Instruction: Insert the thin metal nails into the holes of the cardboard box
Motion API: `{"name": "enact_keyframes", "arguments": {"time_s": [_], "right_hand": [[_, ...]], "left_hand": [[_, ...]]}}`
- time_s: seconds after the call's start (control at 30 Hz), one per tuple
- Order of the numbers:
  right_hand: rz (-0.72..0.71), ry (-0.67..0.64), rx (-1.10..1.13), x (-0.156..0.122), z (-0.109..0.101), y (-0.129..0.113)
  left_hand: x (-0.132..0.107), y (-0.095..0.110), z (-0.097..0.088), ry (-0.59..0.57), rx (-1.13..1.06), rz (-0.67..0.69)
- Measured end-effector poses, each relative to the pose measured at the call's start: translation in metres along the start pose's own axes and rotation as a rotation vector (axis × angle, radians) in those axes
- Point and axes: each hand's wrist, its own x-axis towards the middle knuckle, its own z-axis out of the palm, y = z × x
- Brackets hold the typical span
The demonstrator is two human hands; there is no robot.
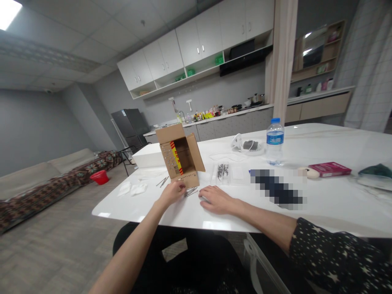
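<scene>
My left hand (172, 192) pinches loosely at thin metal pins (190, 191) on the worktop (330, 196), just in front of the open cardboard box (180, 157); right hand (216, 199) lies flat, holding nothing. Risk: pins roll off the near edge or get scattered by my right palm.

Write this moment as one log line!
left hand: at nails by box | right hand: flat on table

Bright ceiling panel (8, 11) lights the room evenly; glare streaks the white table (337, 196), and edges bow wide-angle.
</scene>
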Motion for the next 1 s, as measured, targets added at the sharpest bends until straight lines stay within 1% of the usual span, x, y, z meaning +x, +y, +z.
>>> {"name": "enact_keyframes", "arguments": {"time_s": [0.07,0.17,0.33,0.53,0.77,0.87,1.0], "right_hand": [[-0.002,0.003,-0.001,0.0,0.001,0.001],[0.002,0.004,-0.004,0.0,0.001,0.001],[0.002,0.006,-0.003,0.0,-0.001,-0.001],[0.008,0.0,-0.011,0.0,-0.001,-0.002],[-0.003,0.011,-0.008,0.0,0.002,0.001],[-0.002,0.011,-0.006,0.0,0.001,0.001],[0.0,0.006,-0.011,0.0,0.0,0.0]], "left_hand": [[-0.001,0.001,0.004,-0.036,-0.03,0.006],[-0.002,0.002,0.008,-0.045,-0.035,0.0],[-0.001,0.002,0.006,-0.075,-0.031,-0.024],[0.001,-0.005,0.007,-0.104,0.018,-0.112],[0.003,-0.012,0.014,-0.095,0.039,-0.1],[0.003,-0.01,0.01,-0.057,0.015,-0.123],[0.004,-0.004,-0.002,0.038,0.016,-0.158]]}}
